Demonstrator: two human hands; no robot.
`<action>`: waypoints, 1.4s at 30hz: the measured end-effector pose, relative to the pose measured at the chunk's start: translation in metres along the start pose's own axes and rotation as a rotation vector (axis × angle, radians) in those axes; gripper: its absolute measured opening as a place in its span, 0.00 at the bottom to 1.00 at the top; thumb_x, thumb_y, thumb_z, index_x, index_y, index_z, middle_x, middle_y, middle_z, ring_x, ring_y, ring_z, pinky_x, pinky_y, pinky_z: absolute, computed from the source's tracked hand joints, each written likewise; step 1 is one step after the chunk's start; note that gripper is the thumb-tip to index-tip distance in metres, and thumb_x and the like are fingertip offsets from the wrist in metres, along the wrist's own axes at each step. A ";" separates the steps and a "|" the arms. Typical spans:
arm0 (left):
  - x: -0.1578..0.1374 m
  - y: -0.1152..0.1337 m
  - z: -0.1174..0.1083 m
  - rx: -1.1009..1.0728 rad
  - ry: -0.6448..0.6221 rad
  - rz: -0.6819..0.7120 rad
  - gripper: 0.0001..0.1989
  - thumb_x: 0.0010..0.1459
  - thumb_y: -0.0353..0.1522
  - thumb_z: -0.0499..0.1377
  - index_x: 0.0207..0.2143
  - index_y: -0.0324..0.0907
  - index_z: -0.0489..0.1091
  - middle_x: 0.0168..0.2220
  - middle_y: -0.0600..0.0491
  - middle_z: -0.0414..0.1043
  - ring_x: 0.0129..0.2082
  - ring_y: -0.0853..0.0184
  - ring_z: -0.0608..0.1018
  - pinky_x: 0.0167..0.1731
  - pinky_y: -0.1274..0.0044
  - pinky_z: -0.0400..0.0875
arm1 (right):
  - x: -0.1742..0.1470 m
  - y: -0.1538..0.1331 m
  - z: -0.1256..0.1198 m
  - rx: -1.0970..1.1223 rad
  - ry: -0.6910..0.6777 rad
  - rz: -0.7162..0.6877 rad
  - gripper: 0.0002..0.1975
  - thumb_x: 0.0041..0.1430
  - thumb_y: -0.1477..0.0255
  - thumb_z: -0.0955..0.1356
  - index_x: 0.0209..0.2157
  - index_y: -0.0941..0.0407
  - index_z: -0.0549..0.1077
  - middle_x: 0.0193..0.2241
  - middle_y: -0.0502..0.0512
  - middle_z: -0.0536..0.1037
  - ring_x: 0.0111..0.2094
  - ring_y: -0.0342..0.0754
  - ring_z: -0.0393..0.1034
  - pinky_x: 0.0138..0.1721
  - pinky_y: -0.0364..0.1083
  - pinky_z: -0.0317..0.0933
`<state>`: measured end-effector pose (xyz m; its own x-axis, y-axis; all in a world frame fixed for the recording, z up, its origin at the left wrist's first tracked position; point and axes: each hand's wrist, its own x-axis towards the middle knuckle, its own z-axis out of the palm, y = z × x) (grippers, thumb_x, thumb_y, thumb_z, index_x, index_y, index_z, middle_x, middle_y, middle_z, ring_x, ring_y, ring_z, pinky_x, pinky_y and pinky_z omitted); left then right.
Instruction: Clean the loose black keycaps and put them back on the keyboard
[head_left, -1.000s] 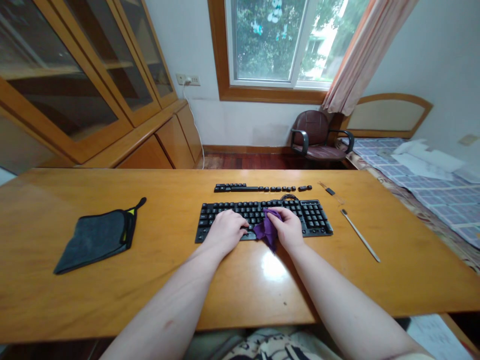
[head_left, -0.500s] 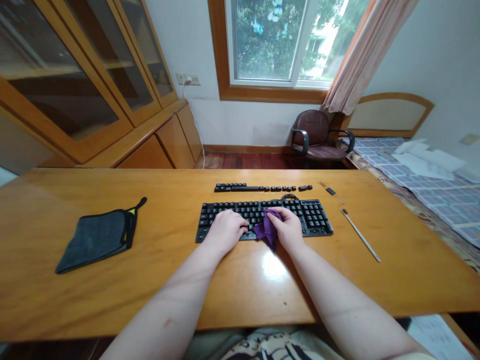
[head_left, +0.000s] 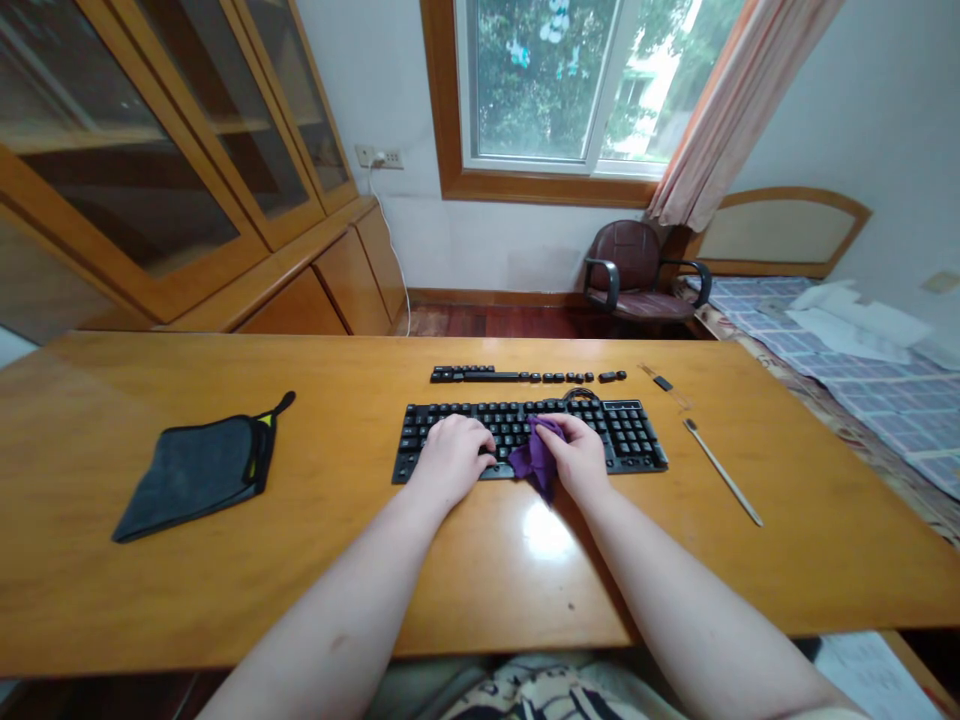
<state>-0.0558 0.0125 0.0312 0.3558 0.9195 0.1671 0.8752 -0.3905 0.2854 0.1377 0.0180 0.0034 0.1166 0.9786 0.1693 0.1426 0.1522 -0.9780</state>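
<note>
A black keyboard (head_left: 637, 440) lies in front of me on the wooden table. Along its front edge, keys are off and bare spots show. My left hand (head_left: 454, 455) rests palm down on the left half of the keys, fingers bent loosely, thumb apart from the forefinger. In my right hand (head_left: 583, 455) a purple cloth (head_left: 534, 465) is pinched between thumb and fingers. The cloth touches the keyboard right of its middle and hangs over the front edge. The fingertips behind the cloth are partly hidden.
Loose keycaps (head_left: 491, 376) stand in a row behind the keyboard. To the right are a keycap puller (head_left: 663, 383) and a thin brush (head_left: 724, 473). A folded grey cloth (head_left: 199, 475) lies on the left. Beyond the table (head_left: 337, 600) stands an office chair (head_left: 630, 265).
Both hands and the purple cloth stay in nearly the same place on the keyboard. The whole view has shifted very slightly.
</note>
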 end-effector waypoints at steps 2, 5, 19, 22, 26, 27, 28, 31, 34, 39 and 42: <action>0.000 0.000 -0.002 0.002 -0.025 0.051 0.03 0.49 0.35 0.62 0.28 0.47 0.75 0.35 0.54 0.76 0.40 0.61 0.72 0.44 0.69 0.63 | 0.000 0.001 0.000 0.000 0.002 -0.001 0.11 0.48 0.65 0.70 0.34 0.56 0.77 0.34 0.57 0.79 0.38 0.51 0.72 0.44 0.51 0.63; -0.002 0.002 -0.006 0.025 -0.067 0.066 0.06 0.51 0.37 0.60 0.30 0.48 0.77 0.40 0.53 0.75 0.45 0.59 0.71 0.49 0.64 0.61 | 0.000 0.003 0.001 -0.004 0.005 0.000 0.11 0.48 0.65 0.70 0.34 0.56 0.77 0.35 0.57 0.79 0.38 0.52 0.72 0.44 0.52 0.63; -0.009 0.013 -0.004 0.004 0.011 -0.039 0.13 0.56 0.33 0.53 0.27 0.45 0.76 0.44 0.49 0.74 0.54 0.53 0.67 0.55 0.55 0.54 | 0.000 0.005 0.001 0.002 0.005 -0.005 0.11 0.48 0.65 0.69 0.34 0.56 0.77 0.34 0.56 0.79 0.37 0.51 0.73 0.44 0.51 0.63; -0.005 0.008 -0.011 -0.021 0.175 -0.126 0.16 0.59 0.34 0.48 0.29 0.43 0.75 0.37 0.49 0.76 0.42 0.60 0.74 0.50 0.65 0.63 | 0.000 0.005 0.001 0.011 0.012 -0.003 0.11 0.48 0.65 0.69 0.34 0.56 0.77 0.35 0.56 0.79 0.38 0.51 0.73 0.44 0.51 0.63; 0.005 -0.005 -0.023 -0.061 0.236 -0.247 0.15 0.59 0.36 0.48 0.33 0.43 0.74 0.36 0.50 0.76 0.38 0.60 0.74 0.43 0.70 0.67 | -0.001 0.004 0.001 0.009 0.011 0.010 0.11 0.48 0.65 0.70 0.33 0.56 0.77 0.34 0.56 0.79 0.37 0.51 0.73 0.43 0.51 0.63; 0.010 -0.009 -0.024 -0.070 0.229 -0.255 0.15 0.58 0.36 0.48 0.33 0.44 0.74 0.36 0.51 0.76 0.39 0.60 0.74 0.42 0.70 0.67 | -0.001 0.003 0.001 0.007 0.008 0.010 0.11 0.48 0.65 0.69 0.33 0.55 0.77 0.34 0.56 0.79 0.37 0.51 0.73 0.43 0.50 0.63; 0.015 -0.014 -0.024 -0.071 0.221 -0.255 0.14 0.58 0.36 0.49 0.34 0.44 0.74 0.37 0.51 0.76 0.39 0.60 0.74 0.43 0.71 0.66 | -0.002 0.003 0.001 0.005 0.003 0.009 0.11 0.48 0.65 0.69 0.33 0.55 0.77 0.34 0.56 0.79 0.37 0.51 0.72 0.43 0.50 0.63; 0.041 -0.033 -0.021 -0.021 0.234 -0.242 0.14 0.57 0.37 0.50 0.36 0.43 0.74 0.40 0.49 0.75 0.43 0.59 0.72 0.47 0.69 0.63 | -0.002 0.002 0.000 0.000 0.010 0.003 0.11 0.49 0.65 0.69 0.33 0.55 0.77 0.34 0.55 0.79 0.37 0.51 0.72 0.43 0.51 0.64; 0.074 -0.053 -0.016 0.057 0.217 -0.236 0.14 0.57 0.37 0.50 0.37 0.44 0.74 0.42 0.49 0.74 0.47 0.58 0.70 0.51 0.66 0.60 | -0.003 0.002 0.000 -0.012 0.020 -0.011 0.11 0.48 0.65 0.69 0.33 0.55 0.77 0.33 0.55 0.79 0.37 0.52 0.72 0.43 0.51 0.64; 0.122 -0.068 -0.009 0.141 0.127 -0.210 0.15 0.55 0.38 0.52 0.40 0.45 0.74 0.45 0.47 0.72 0.50 0.55 0.67 0.54 0.60 0.52 | -0.004 0.002 0.000 -0.024 0.006 -0.018 0.10 0.49 0.65 0.69 0.33 0.54 0.77 0.33 0.55 0.79 0.37 0.52 0.73 0.42 0.50 0.64; 0.139 -0.066 0.001 0.140 0.051 -0.217 0.15 0.54 0.38 0.53 0.39 0.46 0.75 0.46 0.46 0.71 0.51 0.53 0.65 0.55 0.56 0.47 | -0.004 0.002 0.001 -0.026 0.015 -0.015 0.10 0.49 0.65 0.69 0.32 0.54 0.77 0.33 0.55 0.79 0.37 0.52 0.73 0.42 0.50 0.64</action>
<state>-0.0636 0.1663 0.0349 0.1408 0.9763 0.1644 0.9673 -0.1710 0.1874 0.1365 0.0150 0.0003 0.1293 0.9741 0.1856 0.1699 0.1626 -0.9719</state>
